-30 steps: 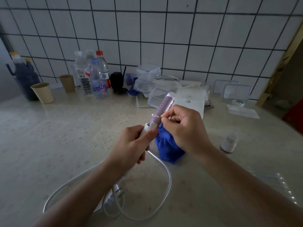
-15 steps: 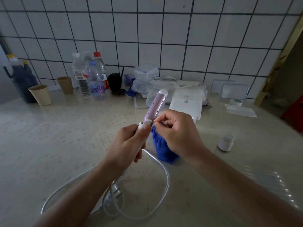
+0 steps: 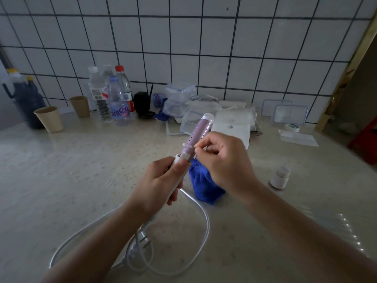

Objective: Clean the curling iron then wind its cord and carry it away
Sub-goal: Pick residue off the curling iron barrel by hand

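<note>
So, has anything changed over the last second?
Barely. The right hand, holding the blue cloth, only shifted slightly along the curling iron barrel; nothing taken or let go. The left hand still grips the iron, and the cord lies looped on the table as before.

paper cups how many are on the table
2. One paper cup stands at far left, in front of the dark jug; the other paper cup stands further back, just left of the water bottles. Others could be hidden behind the bottles.
</note>
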Tool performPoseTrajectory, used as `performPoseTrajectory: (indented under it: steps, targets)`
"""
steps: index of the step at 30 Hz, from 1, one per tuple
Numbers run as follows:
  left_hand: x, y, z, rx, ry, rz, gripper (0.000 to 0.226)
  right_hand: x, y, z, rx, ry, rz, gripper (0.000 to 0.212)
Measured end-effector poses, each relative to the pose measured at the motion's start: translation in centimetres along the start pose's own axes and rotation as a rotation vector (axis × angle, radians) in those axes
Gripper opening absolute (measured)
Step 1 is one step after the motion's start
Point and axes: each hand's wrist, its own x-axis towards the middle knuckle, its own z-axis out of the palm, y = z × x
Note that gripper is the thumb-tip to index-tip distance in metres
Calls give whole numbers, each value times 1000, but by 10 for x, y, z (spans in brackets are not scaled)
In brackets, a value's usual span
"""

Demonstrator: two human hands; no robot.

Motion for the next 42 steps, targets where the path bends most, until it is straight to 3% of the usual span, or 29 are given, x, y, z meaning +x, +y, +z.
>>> performPoseTrajectory:
  steps: [3,6,10,19,23,27,36,42]
  targets:
    - [1,2,0,-15,-9,-8,61,-3,0,4,-14,-25,1,14]
    - [1,4,1,-3,-73,-27,48,9,3,-13,-27,98,3,21]
    - [-2,2,3,8,-92,-44,49,23,11,-30,-17,210,55,16]
    - [4,-8,-2,-137,-20,-118,41,-10,1,13,-58,-26,-19,13]
    - [5,-7,0,-145,-46,-96,39,6,5,-8,-62,87,-10,27]
    - [5,-8,4,-93,-59,-99,41,20,13,-27,-65,194,55,20]
    - [7,-12,1,-159,44,-91,47,-6,3,8,-61,7,3,16]
    - [5,-9,2,-42,57,-78,41,18,6,-25,-35,190,14,19]
